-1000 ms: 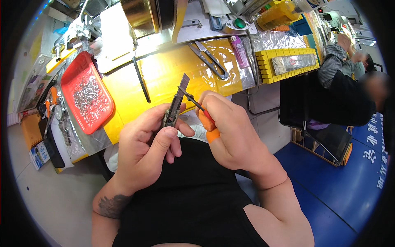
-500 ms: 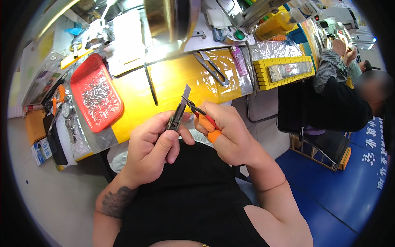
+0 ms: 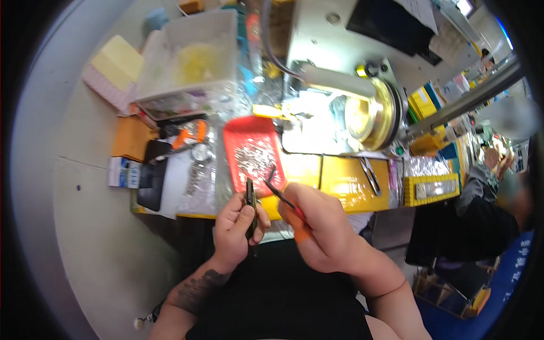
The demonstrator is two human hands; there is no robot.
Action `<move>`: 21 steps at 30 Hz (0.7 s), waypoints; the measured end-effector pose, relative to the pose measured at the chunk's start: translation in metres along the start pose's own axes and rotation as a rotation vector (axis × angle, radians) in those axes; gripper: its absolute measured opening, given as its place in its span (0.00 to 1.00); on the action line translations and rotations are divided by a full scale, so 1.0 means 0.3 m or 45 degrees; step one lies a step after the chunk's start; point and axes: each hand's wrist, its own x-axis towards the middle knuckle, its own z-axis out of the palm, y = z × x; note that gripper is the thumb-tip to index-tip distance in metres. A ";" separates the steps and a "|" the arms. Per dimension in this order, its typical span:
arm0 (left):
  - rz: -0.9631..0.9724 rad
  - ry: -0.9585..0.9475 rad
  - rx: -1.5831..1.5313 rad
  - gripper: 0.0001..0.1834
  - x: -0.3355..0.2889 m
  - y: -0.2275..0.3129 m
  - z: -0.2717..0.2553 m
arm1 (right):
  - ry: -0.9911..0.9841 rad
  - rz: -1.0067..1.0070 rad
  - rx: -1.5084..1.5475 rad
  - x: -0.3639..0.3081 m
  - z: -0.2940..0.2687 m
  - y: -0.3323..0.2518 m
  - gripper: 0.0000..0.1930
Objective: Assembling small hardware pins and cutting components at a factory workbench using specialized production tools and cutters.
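My left hand is closed around a dark snap-off utility knife, held upright at the near edge of the table. No long blade shows above its tip now. My right hand is wrapped around pliers with red and orange handles. Their dark jaws point up and left, apart from the knife. Whether a bit of blade sits in the jaws is too blurred to tell. Just beyond both tools lies a red tray holding many small shiny metal pieces.
A lit magnifier lamp stands behind the tray. Metal tweezers lie on the yellow mat at right, near a yellow box. Left of the tray are an orange-handled tool and a clear bin. Another person's hands work far right.
The view has swung left. The pliers' jaws have come away from the knife, and its long blade no longer shows. Both hands are now in front of the red tray.
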 end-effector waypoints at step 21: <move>0.032 0.133 0.299 0.18 -0.043 0.048 -0.065 | 0.023 0.349 0.133 -0.105 -0.031 0.064 0.11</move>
